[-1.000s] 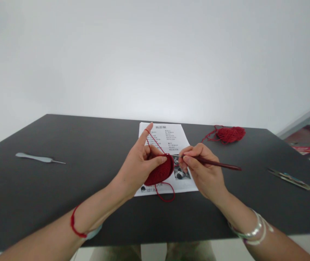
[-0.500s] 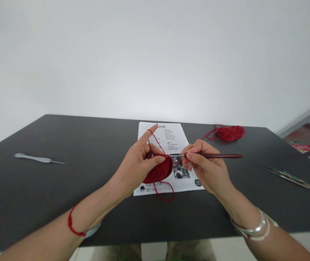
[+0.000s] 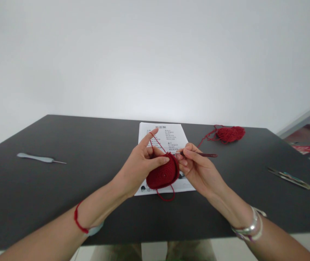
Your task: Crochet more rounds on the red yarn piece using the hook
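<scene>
My left hand (image 3: 141,163) pinches the top edge of a round red crocheted piece (image 3: 163,174) between thumb and fingers. Red yarn runs from my raised left index finger down to the top of the piece. My right hand (image 3: 198,166) is closed round a crochet hook with a dark red handle (image 3: 207,155), and the metal tip is at the piece's upper edge. A loop of red yarn (image 3: 167,200) hangs below the piece. Under both hands lies a printed white sheet (image 3: 171,129), partly covered.
A ball of red yarn (image 3: 229,134) lies at the back right of the black table (image 3: 95,134). On the left is a grey-handled hook (image 3: 39,158). Slim metal snips (image 3: 289,177) rest on the right. A white wall stands behind.
The hook and my right hand have moved left, closer to the piece. The red piece has shifted slightly right and faces the camera more. More yarn shows between my right hand and the ball.
</scene>
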The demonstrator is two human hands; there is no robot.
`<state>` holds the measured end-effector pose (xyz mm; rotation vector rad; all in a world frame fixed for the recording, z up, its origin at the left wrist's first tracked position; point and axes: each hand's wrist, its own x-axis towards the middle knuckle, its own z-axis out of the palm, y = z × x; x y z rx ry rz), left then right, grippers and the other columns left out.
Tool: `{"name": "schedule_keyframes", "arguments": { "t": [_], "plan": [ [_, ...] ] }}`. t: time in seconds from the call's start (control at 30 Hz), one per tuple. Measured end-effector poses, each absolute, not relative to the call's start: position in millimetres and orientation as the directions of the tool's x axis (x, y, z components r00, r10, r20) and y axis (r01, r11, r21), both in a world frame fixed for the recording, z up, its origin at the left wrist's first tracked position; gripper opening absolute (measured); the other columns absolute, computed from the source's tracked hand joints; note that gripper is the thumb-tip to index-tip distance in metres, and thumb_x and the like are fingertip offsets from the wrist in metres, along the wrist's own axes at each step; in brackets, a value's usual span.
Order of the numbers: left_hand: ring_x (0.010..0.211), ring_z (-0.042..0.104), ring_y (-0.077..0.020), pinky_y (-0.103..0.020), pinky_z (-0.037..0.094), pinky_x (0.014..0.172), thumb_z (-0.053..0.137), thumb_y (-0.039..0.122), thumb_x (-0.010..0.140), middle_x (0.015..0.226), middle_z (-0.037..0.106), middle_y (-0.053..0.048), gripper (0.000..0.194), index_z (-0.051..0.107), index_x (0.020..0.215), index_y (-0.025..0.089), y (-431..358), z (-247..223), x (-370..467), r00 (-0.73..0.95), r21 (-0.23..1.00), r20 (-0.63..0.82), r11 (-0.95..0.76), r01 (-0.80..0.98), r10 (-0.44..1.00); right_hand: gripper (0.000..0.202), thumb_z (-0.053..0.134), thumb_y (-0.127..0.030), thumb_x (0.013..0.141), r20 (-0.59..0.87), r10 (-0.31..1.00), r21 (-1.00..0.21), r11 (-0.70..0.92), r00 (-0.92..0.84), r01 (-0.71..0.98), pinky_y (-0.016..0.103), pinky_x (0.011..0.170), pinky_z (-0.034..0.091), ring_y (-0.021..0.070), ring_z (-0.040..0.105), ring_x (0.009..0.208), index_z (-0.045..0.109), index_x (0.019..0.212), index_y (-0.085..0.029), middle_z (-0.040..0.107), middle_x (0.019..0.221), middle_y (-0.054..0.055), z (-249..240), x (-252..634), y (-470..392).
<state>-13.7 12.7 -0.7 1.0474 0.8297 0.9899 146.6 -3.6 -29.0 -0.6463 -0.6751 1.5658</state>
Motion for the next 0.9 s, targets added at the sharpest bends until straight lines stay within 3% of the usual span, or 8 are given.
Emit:
{"name": "schedule_keyframes", "arguments": {
  "t": [0.17,0.27,0.33,0.4,0.53,0.63,0.8,0.9],
  "plan": [
    [0.055,0.052,-0.0065,-0.018,0.041,0.055,0.075,0.01,0.065,0.064,0.059,0.007,0.094,0.028,0.146,0.026,13.5,-1.5,-14.9,0.359,0.952,-0.089,0.186,-0.245,0.929,0.014,0.066,-0.02,0.079,0.215,0.976,-0.859,0.171,-0.038,-0.482,0.019,0.047,0.039,0.0071,0.048,0.05,0.054,0.071,-0.02,0.062,0.067,-0.002,-32.5,144.7,-11.1],
    [0.055,0.052,-0.0065,-0.018,0.041,0.057,0.074,0.01,0.066,0.062,0.06,0.008,0.098,0.023,0.148,0.028,12.3,-1.0,-14.5,0.388,0.957,-0.073,0.175,-0.233,0.919,0.009,0.06,-0.016,0.084,0.484,0.875,-0.865,0.48,0.011,-0.148,0.02,0.048,0.04,0.0086,0.05,0.054,0.055,0.08,-0.022,0.061,0.076,-0.002,-41.1,143.9,-13.4],
    [0.056,0.052,-0.0064,-0.019,0.041,0.058,0.074,0.01,0.066,0.061,0.06,0.007,0.093,0.029,0.146,0.025,11.1,-1.5,-13.4,0.41,0.958,-0.085,0.188,-0.218,0.908,0.012,0.057,-0.011,0.085,0.706,0.707,-0.692,0.7,-0.036,0.175,0.023,0.053,0.044,0.011,0.054,0.062,0.054,0.085,-0.023,0.06,0.081,0.0,-46.6,144.7,-12.5],
    [0.056,0.052,-0.0062,-0.019,0.04,0.059,0.075,0.01,0.065,0.06,0.059,0.007,0.084,0.04,0.141,0.019,10.3,-2.8,-11.8,0.421,0.954,-0.107,0.211,-0.211,0.901,0.016,0.055,-0.007,0.085,0.85,0.463,-0.33,0.84,-0.252,0.432,0.027,0.058,0.047,0.0135,0.053,0.066,0.054,0.088,-0.022,0.059,0.081,0.002,-49.6,146.3,-11.4],
    [0.057,0.053,-0.0072,-0.019,0.041,0.06,0.078,0.01,0.061,0.062,0.061,0.005,0.079,0.049,0.134,0.017,10.7,-5.4,-9.7,0.445,0.894,-0.177,0.333,-0.299,0.878,0.018,0.054,-0.004,0.084,0.875,0.28,0.059,0.747,-0.394,0.662,0.03,0.056,0.043,0.0161,0.05,0.066,0.055,0.092,-0.019,0.059,0.081,0.006,-49.9,148.1,-12.4],
    [0.058,0.055,-0.0078,-0.02,0.043,0.061,0.077,0.007,0.06,0.066,0.062,0.004,0.075,0.051,0.13,0.017,12.7,-4.3,-10.5,0.506,0.806,-0.255,0.47,-0.36,0.824,0.022,0.055,-0.003,0.083,0.915,0.295,-0.092,0.815,-0.273,0.573,0.029,0.059,0.047,0.0151,0.053,0.071,0.056,0.095,-0.022,0.059,0.084,0.004,-48.8,147.9,-13.8],
    [0.058,0.056,-0.0078,-0.019,0.045,0.058,0.072,0.002,0.061,0.069,0.062,0.003,0.072,0.051,0.128,0.017,17.7,-0.5,-16.0,0.499,0.804,-0.256,0.469,-0.365,0.828,0.014,0.059,-0.009,0.083,0.632,0.775,-0.771,0.631,0.019,-0.09,0.022,0.048,0.047,0.0105,0.056,0.06,0.059,0.084,-0.023,0.06,0.081,0.0,-40.1,149.5,-10.9],
    [0.056,0.055,-0.0078,-0.018,0.045,0.055,0.071,0.001,0.063,0.067,0.06,0.004,0.07,0.05,0.128,0.018,20.4,0.6,-19.9,0.502,0.836,-0.225,0.43,-0.34,0.835,0.011,0.063,-0.012,0.081,0.466,0.885,-0.833,0.444,0.014,-0.331,0.019,0.041,0.043,0.0082,0.053,0.051,0.061,0.078,-0.022,0.061,0.076,-0.001,-33.0,151.9,-9.8]
  ]
}}
